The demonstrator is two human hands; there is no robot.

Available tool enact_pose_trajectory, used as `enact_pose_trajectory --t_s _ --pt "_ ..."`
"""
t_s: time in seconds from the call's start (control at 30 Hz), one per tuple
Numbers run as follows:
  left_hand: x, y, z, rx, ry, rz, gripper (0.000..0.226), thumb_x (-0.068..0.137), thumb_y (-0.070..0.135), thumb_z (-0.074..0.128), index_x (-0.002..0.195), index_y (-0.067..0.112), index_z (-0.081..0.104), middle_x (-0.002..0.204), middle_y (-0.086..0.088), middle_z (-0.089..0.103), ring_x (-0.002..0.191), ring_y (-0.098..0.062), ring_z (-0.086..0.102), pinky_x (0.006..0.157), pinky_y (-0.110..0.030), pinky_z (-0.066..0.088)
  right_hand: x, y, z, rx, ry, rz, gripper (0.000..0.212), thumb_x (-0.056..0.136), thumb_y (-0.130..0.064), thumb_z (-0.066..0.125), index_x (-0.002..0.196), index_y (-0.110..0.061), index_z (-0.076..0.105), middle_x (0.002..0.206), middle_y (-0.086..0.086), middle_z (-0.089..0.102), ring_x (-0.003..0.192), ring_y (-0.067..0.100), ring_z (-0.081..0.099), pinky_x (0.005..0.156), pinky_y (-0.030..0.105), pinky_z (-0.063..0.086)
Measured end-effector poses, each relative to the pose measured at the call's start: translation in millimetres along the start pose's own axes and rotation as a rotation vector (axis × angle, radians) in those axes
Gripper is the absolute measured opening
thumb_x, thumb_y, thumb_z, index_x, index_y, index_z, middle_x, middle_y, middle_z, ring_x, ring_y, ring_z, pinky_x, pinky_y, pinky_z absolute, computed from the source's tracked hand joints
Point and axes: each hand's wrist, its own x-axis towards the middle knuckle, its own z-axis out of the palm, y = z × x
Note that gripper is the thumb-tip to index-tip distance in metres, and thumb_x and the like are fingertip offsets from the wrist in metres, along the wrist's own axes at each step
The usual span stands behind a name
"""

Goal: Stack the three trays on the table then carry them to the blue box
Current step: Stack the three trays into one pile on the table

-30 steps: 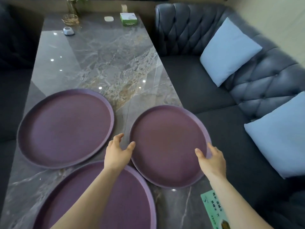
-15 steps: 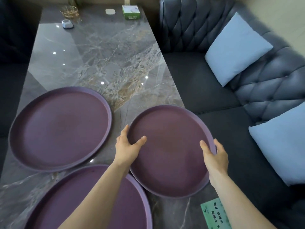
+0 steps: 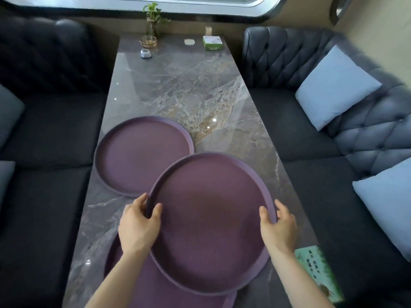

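Three round purple trays are on or over the grey marble table (image 3: 178, 85). I hold one tray (image 3: 211, 218) by its rim, lifted off the table: my left hand (image 3: 139, 227) grips its left edge, my right hand (image 3: 278, 227) its right edge. It overlaps the near edge of the far-left tray (image 3: 142, 156), which lies flat on the table. Below it the nearest tray (image 3: 155, 292) lies flat, mostly covered by the held tray and my left forearm. No blue box is in view.
Dark tufted sofas flank the table, with pale blue cushions (image 3: 335, 85) on the right one. At the far end stand a plant vase (image 3: 152, 23), a glass bowl (image 3: 148, 41), a small white object (image 3: 146, 54) and a green-white box (image 3: 212, 42). A green card (image 3: 318, 274) lies at the near right.
Both hands closed on the right tray's rim and lifted it, shifting it left over the other two trays. The view pulled back and up, showing the whole table.
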Motion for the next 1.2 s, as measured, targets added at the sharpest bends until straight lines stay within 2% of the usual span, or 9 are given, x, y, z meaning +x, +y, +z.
enact_pose_trajectory --t_s 0.17,0.27,0.4,0.63,0.8,0.9,1.0,1.1,1.2 --pt "-12.9 -69.5 -43.9 0.080 0.035 -0.082 0.037 0.085 0.035 0.068 0.119 0.021 0.070 0.103 -0.004 0.073 0.099 -0.029 0.067 0.087 -0.043 0.050 -58.4 14.2 31.0 -0.084 -0.107 -0.011 0.053 0.087 -0.038 0.066 0.137 -0.024 0.052 0.127 0.010 0.056 0.114 0.032 0.058 0.095 0.045 0.047" --pt "-22.7 -96.1 -58.9 0.098 0.047 -0.124 0.033 0.085 0.031 0.069 0.116 0.022 0.071 0.099 -0.001 0.073 0.096 -0.028 0.067 0.083 -0.042 0.050 -82.1 21.4 45.7 -0.086 -0.156 -0.011 0.052 0.088 -0.031 0.068 0.136 -0.020 0.054 0.128 0.012 0.056 0.118 0.032 0.056 0.099 0.043 0.043" --pt "-29.9 -110.3 -65.7 0.167 0.055 -0.126 0.036 0.087 0.025 0.067 0.122 0.020 0.067 0.108 -0.006 0.071 0.102 -0.033 0.065 0.080 -0.040 0.044 -99.8 27.3 59.8 -0.092 -0.193 -0.008 0.053 0.087 -0.025 0.070 0.136 -0.019 0.054 0.128 0.013 0.055 0.123 0.032 0.051 0.104 0.044 0.040" --pt "-34.8 -113.6 -55.5 0.310 -0.018 -0.091 0.055 0.085 0.031 0.067 0.137 0.020 0.056 0.127 -0.009 0.060 0.115 -0.036 0.058 0.086 -0.048 0.050 -95.7 32.6 63.2 -0.115 -0.166 -0.001 0.051 0.085 -0.022 0.072 0.134 -0.019 0.055 0.127 0.011 0.056 0.122 0.031 0.052 0.103 0.043 0.042" --pt "-34.8 -113.2 -57.5 0.344 -0.006 -0.069 0.053 0.085 0.034 0.067 0.136 0.024 0.057 0.120 -0.003 0.064 0.106 -0.033 0.063 0.082 -0.045 0.052 -99.8 39.2 67.7 -0.149 -0.101 -0.034 0.048 0.084 -0.013 0.071 0.131 -0.017 0.059 0.131 0.011 0.060 0.123 0.033 0.055 0.101 0.044 0.044" --pt "-35.3 -115.0 -59.9 0.388 -0.004 -0.034 0.050 0.084 0.037 0.067 0.132 0.025 0.058 0.116 0.001 0.066 0.101 -0.031 0.065 0.078 -0.042 0.051 -101.8 44.4 66.9 -0.249 -0.068 -0.066 0.051 0.084 -0.010 0.069 0.134 -0.014 0.057 0.133 0.009 0.062 0.124 0.032 0.055 0.100 0.042 0.045" --pt "-35.5 -117.3 -60.3 0.425 0.000 0.000 0.047 0.084 0.036 0.068 0.128 0.025 0.059 0.116 0.001 0.068 0.101 -0.030 0.066 0.077 -0.042 0.050 -96.9 47.7 63.2 -0.357 -0.074 -0.096 0.051 0.085 -0.006 0.066 0.135 -0.013 0.057 0.124 0.008 0.066 0.117 0.033 0.059 0.090 0.042 0.050" --pt "-32.6 -119.5 -59.8 0.476 -0.009 0.015 0.039 0.085 0.028 0.068 0.123 0.023 0.059 0.115 0.001 0.070 0.098 -0.031 0.066 0.074 -0.042 0.050 -89.2 50.6 60.6 -0.400 -0.066 -0.110 0.046 0.083 -0.001 0.063 0.126 -0.016 0.066 0.107 0.005 0.068 0.100 0.032 0.064 0.078 0.039 0.053" --pt "-27.5 -121.4 -59.7 0.482 -0.004 0.017 0.031 0.084 0.017 0.066 0.114 0.022 0.061 0.108 0.000 0.072 0.091 -0.033 0.066 0.070 -0.040 0.048 -83.8 52.2 60.4 -0.431 -0.068 -0.120 0.045 0.080 0.004 0.062 0.119 -0.017 0.070 0.097 0.002 0.068 0.083 0.027 0.060 0.068 0.032 0.048"
